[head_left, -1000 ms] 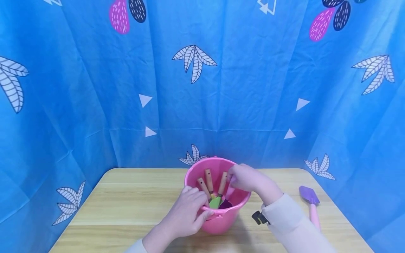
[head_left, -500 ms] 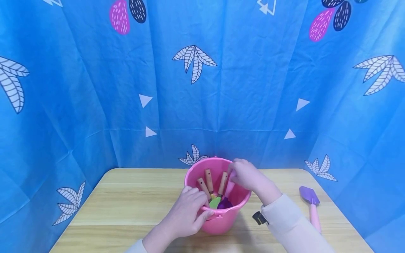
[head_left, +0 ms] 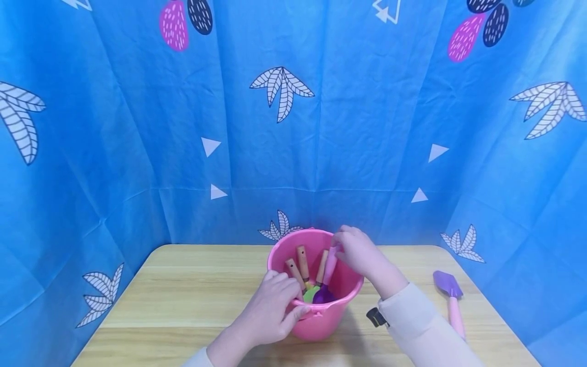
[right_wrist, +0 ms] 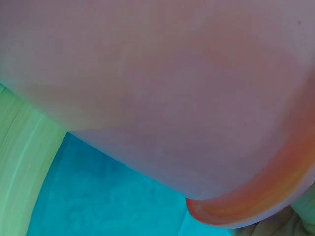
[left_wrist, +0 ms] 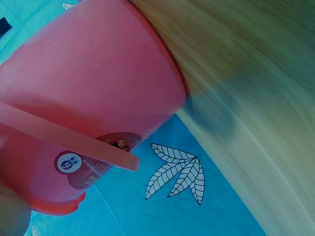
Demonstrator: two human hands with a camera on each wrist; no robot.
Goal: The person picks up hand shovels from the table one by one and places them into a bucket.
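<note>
A pink bucket (head_left: 321,326) stands on the table, its mouth tilted toward the head camera. My left hand (head_left: 270,311) grips its near left rim, fingers inside and thumb outside. Over the right rim, my right hand (head_left: 359,257) reaches in and pinches the pink handle of a toy shovel (head_left: 329,267); the shovel's purple blade is down in the bucket. Several tools with wooden handles (head_left: 302,262) lean inside beside it, one with a green head (head_left: 310,294). The bucket's outer wall (left_wrist: 98,64) fills much of the left wrist view, and the right wrist view too.
To the right on the wooden table (head_left: 183,290) lies another purple shovel (head_left: 448,284) with a pink handle. A blue patterned curtain (head_left: 316,153) surrounds the back and sides. In the left wrist view, the bucket's carrying handle (left_wrist: 74,140) hangs across its side.
My right hand has risen slightly with the shovel's handle. The handle has swung left, now partly covering a wooden handle, and the purple blade has shifted left. My left hand stays on the rim.
</note>
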